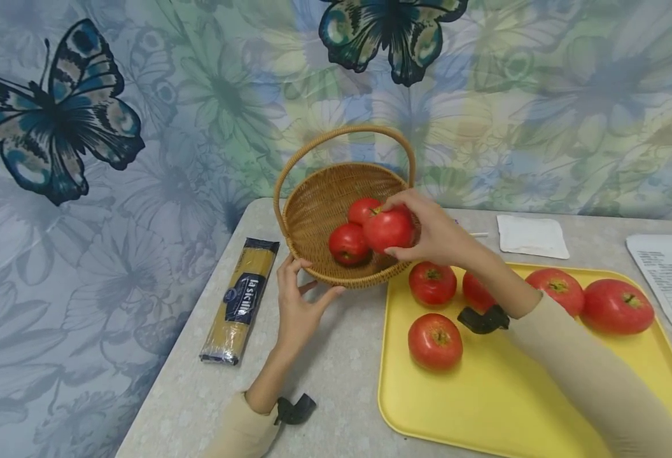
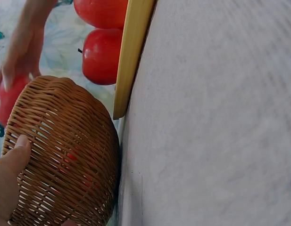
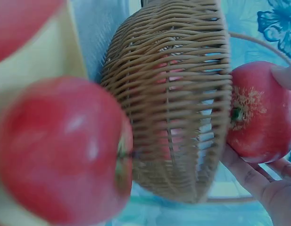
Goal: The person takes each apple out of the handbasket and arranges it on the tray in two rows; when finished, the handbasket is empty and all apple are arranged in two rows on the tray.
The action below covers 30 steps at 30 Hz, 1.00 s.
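Speckled grey tabletop (image 1: 336,375) carries all items, before a floral cloth backdrop with butterflies (image 1: 55,108). A yellow rectangular plastic tray (image 1: 485,407) lies beneath the right forearm, holding five loose red tomatoes; the nearest one (image 1: 432,282) sits just below the right hand, another (image 1: 435,341) nearer the person, and the largest (image 1: 617,306) well off to the right.

A round woven wicker basket with a hoop handle (image 1: 319,210) stands tilted, propped by the left hand (image 1: 298,305), whose thumb and fingers curl round its near rim; the left wrist view shows the thumb (image 2: 15,155) against the weave. The basket touches the tray's far left corner.

The right hand (image 1: 436,232) is closed round a ripe red tomato (image 1: 389,229), fingers above and thumb below, holding it over the basket's right rim. Two further tomatoes (image 1: 349,243) lie inside the basket, just left of the held one.

A long packet of spaghetti (image 1: 240,301) lies left of the left hand. A white folded cloth (image 1: 532,236) and a printed sheet (image 1: 671,277) lie beyond the tray, right of the right hand.
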Motion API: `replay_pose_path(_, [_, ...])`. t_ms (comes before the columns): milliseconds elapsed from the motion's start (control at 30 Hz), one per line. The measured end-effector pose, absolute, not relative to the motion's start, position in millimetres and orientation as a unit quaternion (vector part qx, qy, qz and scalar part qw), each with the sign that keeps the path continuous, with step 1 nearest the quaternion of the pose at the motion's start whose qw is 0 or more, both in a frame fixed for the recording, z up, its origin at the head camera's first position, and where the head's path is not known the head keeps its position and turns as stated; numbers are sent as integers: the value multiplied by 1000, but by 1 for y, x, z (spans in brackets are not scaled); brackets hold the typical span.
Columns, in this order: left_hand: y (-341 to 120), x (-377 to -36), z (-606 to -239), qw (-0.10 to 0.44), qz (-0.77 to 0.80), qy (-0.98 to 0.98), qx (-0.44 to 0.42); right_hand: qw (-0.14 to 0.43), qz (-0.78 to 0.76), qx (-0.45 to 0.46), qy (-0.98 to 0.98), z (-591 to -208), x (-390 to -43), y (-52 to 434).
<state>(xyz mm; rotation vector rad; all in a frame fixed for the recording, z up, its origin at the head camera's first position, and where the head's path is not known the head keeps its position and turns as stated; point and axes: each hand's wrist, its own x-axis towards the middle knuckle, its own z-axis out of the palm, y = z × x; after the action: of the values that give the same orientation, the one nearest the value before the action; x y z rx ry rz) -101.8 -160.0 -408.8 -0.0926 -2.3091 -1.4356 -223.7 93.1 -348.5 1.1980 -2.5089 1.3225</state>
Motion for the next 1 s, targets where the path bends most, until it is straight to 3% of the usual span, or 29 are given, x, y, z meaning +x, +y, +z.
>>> replay_pose_path(267, [-164,-109,-425,219,-520,-825,-39,76,439,389,-807,-352,-175,158])
replay_pose_path(667, [-174,-115,-445,216,-517,-827,-49,47,434,279,-855,-406,-96,232])
replay_pose_path(1000, [-174,-116,-444,219,-519,-825,-53,39,384,260,-885,-434,-75,247])
